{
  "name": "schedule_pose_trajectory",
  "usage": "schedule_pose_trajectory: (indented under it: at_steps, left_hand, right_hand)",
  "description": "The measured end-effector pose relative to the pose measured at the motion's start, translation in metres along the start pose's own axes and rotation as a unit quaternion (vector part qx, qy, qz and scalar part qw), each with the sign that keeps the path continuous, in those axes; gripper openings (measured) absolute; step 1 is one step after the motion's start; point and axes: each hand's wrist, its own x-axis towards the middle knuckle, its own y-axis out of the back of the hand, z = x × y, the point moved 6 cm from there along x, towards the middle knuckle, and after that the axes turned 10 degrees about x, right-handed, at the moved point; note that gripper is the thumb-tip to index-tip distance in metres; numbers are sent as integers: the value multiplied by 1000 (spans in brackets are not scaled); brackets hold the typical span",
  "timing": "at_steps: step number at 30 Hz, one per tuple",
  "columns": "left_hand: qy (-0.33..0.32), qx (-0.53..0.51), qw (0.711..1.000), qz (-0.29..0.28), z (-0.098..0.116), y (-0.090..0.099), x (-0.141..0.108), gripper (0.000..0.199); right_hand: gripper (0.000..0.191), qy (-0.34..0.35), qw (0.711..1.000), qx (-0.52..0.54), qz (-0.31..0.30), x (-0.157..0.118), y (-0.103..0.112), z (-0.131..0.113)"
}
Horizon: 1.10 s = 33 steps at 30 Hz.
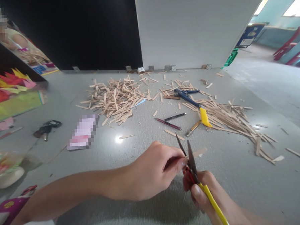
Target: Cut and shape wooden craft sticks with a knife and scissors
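Note:
My left hand (pixel 156 171) pinches the near end of a thin wooden stick (pixel 200 152) between thumb and fingers. In my right hand (pixel 209 193) are scissors (pixel 192 157) with a yellow and red handle. Their blades stand apart and point away from me, and the stick passes between them, its rounded end showing on the right. Beyond my hands, a loose stick (pixel 174 134) lies on the grey table (pixel 131 143).
Heaps of cut sticks (pixel 116 97) and longer sticks (pixel 228 116) lie behind, with blue-handled pliers (pixel 188 97), a yellow cutter (pixel 205 117) and pens (pixel 168 124). Keys (pixel 45 130) are left. An upright panel (pixel 180 27) closes the back. A person (pixel 17 39) is far left.

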Motion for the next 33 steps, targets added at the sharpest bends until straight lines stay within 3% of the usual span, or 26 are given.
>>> schedule_pose_trajectory:
  at_steps: [9, 16, 24, 33]
  left_hand:
    - [40, -30, 999, -1, -6, -1, 0, 26]
    - [43, -44, 998, 6, -8, 0, 3, 31]
    - [54, -37, 998, 19, -8, 8, 1, 34]
    - [48, -29, 998, -8, -9, 3, 4, 30]
  right_hand:
    - [64, 5, 1000, -15, 5, -2, 2, 5]
    - [60, 58, 997, -44, 27, -5, 13, 26]
    - [60, 38, 999, 2, 31, -10, 18, 55]
    - [63, 70, 997, 13, 12, -3, 13, 24]
